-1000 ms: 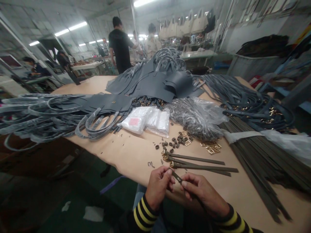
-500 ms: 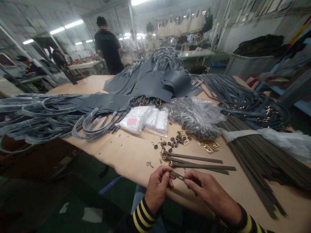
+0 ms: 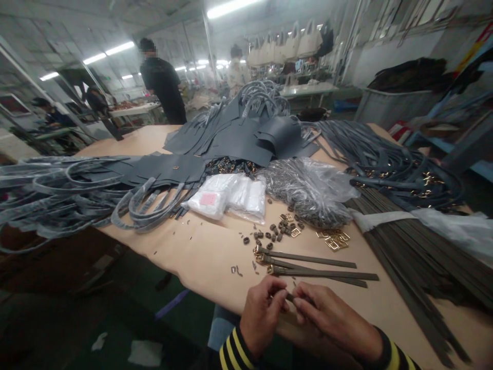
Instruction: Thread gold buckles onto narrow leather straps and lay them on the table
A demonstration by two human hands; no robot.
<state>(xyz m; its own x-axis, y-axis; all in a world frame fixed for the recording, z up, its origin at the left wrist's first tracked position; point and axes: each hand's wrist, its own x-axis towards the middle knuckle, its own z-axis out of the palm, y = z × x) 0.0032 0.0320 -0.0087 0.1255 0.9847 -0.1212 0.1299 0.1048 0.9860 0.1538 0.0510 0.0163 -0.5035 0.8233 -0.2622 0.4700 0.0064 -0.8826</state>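
Close to the table's front edge, a short olive strap is pinched between my two hands, mostly covered by fingers. My left hand is closed on one end, and my right hand grips the other with thumb and forefinger. Just beyond them lie several olive straps fitted with gold buckles. Small olive loops are scattered behind those straps. Loose gold rectangular buckles form a small heap to the right. Whether the held strap has a buckle is hidden.
A clear plastic bag of small dark pieces sits mid-table beside white packets. Long olive straps lie bundled at right. Grey leather panels and wrapped handles cover the back and left. A person stands beyond.
My hands have come closer together, and less of the strap shows between them. The view has shifted slightly, and the person in the background appears further left.
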